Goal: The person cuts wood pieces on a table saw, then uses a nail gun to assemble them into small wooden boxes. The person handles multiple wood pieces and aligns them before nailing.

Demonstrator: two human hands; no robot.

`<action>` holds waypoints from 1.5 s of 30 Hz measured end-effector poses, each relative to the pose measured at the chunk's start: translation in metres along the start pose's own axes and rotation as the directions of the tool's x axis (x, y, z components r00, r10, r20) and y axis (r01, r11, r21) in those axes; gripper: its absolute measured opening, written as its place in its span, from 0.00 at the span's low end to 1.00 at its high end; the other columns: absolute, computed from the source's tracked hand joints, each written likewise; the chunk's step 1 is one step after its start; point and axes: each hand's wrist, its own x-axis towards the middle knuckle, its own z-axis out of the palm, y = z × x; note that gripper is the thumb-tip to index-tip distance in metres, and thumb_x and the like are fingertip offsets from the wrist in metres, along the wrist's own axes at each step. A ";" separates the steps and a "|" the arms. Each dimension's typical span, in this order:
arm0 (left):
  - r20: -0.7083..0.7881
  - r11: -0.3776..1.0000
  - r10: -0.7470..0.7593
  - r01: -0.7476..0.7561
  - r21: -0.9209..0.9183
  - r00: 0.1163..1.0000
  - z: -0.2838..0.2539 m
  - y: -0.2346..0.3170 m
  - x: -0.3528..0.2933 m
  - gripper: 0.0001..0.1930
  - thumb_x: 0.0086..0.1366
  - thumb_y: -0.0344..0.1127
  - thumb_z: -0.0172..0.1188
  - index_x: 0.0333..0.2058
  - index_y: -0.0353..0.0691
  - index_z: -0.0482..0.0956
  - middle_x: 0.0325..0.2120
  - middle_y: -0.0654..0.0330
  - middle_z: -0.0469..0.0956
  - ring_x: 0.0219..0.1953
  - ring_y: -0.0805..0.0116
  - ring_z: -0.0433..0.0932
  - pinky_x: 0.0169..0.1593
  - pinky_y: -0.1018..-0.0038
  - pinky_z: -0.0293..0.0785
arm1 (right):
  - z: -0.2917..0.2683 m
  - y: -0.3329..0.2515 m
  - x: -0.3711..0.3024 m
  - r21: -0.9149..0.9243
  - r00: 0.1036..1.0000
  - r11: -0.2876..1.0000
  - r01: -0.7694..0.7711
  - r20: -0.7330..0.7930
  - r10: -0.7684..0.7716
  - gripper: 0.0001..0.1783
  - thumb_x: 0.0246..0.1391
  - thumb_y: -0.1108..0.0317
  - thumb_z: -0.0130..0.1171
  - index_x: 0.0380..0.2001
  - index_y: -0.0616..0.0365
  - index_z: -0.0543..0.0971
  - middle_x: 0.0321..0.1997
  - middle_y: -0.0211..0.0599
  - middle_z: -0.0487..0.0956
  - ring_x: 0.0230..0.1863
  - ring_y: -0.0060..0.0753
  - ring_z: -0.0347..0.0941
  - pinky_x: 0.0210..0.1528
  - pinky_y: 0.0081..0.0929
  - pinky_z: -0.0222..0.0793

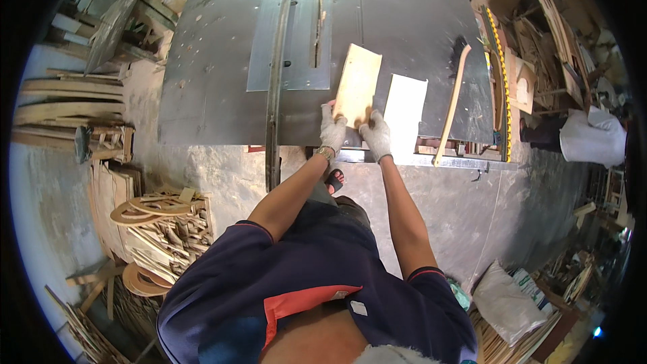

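1. Wood offcuts and curved plywood pieces (158, 205) crowd the workshop floor around a grey metal saw surface (209, 87), which has a long metal fence rail (278, 74) running away from the person and a narrow blade slot (316, 30) beside it
2. A pale wooden board (358, 81) lies flat on the surface, just right of the slot; its long axis points away from the person, tilted slightly to the right
3. The left hand (331, 129), in a grey glove, is clamped on the board's near left corner, fingers curled over the edge
4. The right hand (376, 133), also gloved, grips the near right corner; both hands sit at the board's near end, so the board stretches forward from them, and the left is the hand nearer the slot
5. A white sheet (404, 113) lies just right of the board, and a thin wooden strip (451, 104) rests further right, well apart from the hands
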 end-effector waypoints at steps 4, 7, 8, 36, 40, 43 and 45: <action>-0.077 0.988 -0.123 0.115 -0.108 0.989 -0.070 0.007 -0.009 0.23 0.62 0.24 0.54 0.57 0.39 0.73 0.45 0.50 0.80 0.47 0.54 0.80 0.53 0.63 0.75 | 0.053 -0.030 -0.049 -0.059 0.968 0.984 0.168 -0.179 -0.176 0.24 0.55 0.65 0.64 0.53 0.65 0.76 0.38 0.52 0.82 0.39 0.49 0.83 0.43 0.40 0.79; -0.098 0.985 -0.140 0.128 -0.117 0.985 -0.111 0.013 -0.013 0.22 0.64 0.26 0.54 0.57 0.37 0.72 0.46 0.49 0.80 0.46 0.55 0.80 0.52 0.64 0.75 | 0.089 -0.048 -0.057 0.572 0.987 0.805 -0.156 0.115 0.109 0.12 0.62 0.75 0.55 0.48 0.66 0.78 0.29 0.33 0.79 0.24 0.21 0.79 0.22 0.23 0.74; -0.104 0.990 -0.116 0.107 -0.090 0.988 -0.122 0.015 -0.013 0.22 0.65 0.27 0.55 0.58 0.37 0.72 0.46 0.49 0.80 0.46 0.55 0.80 0.52 0.64 0.75 | 0.098 -0.053 -0.052 0.579 0.990 0.803 -0.140 0.090 0.108 0.10 0.63 0.75 0.54 0.46 0.65 0.78 0.29 0.33 0.78 0.24 0.21 0.79 0.23 0.22 0.75; 0.615 -0.092 0.228 -0.612 0.786 0.755 -0.176 -0.016 0.248 0.40 0.56 0.60 0.65 0.59 0.36 0.75 0.62 0.56 0.72 0.75 0.55 0.54 0.77 0.40 0.35 | 0.106 -0.089 0.078 0.422 0.988 0.897 -0.131 0.127 0.085 0.33 0.64 0.75 0.56 0.71 0.67 0.63 0.20 0.23 0.69 0.16 0.15 0.65 0.17 0.17 0.62; 0.615 -0.109 0.175 -0.606 0.788 0.769 -0.169 -0.007 0.272 0.38 0.58 0.60 0.64 0.60 0.37 0.76 0.62 0.57 0.72 0.75 0.56 0.54 0.76 0.40 0.36 | 0.105 -0.084 0.078 0.447 0.986 0.881 -0.155 0.120 0.113 0.32 0.65 0.75 0.56 0.71 0.67 0.63 0.20 0.24 0.69 0.15 0.15 0.66 0.15 0.18 0.61; 0.611 -0.123 0.156 -0.598 0.792 0.776 -0.166 0.000 0.283 0.42 0.61 0.61 0.62 0.64 0.33 0.71 0.61 0.58 0.74 0.75 0.57 0.56 0.77 0.43 0.36 | 0.105 -0.087 0.081 0.410 0.984 0.897 -0.168 0.130 0.125 0.32 0.64 0.76 0.56 0.70 0.68 0.63 0.20 0.24 0.68 0.15 0.16 0.66 0.16 0.18 0.62; 0.617 -0.127 0.153 -0.604 0.787 0.772 -0.163 0.003 0.287 0.42 0.61 0.61 0.62 0.64 0.34 0.72 0.61 0.60 0.74 0.74 0.59 0.56 0.77 0.42 0.37 | 0.104 -0.088 0.083 0.418 0.987 0.897 -0.142 0.125 0.098 0.32 0.64 0.76 0.56 0.70 0.68 0.64 0.20 0.24 0.68 0.15 0.16 0.66 0.16 0.19 0.62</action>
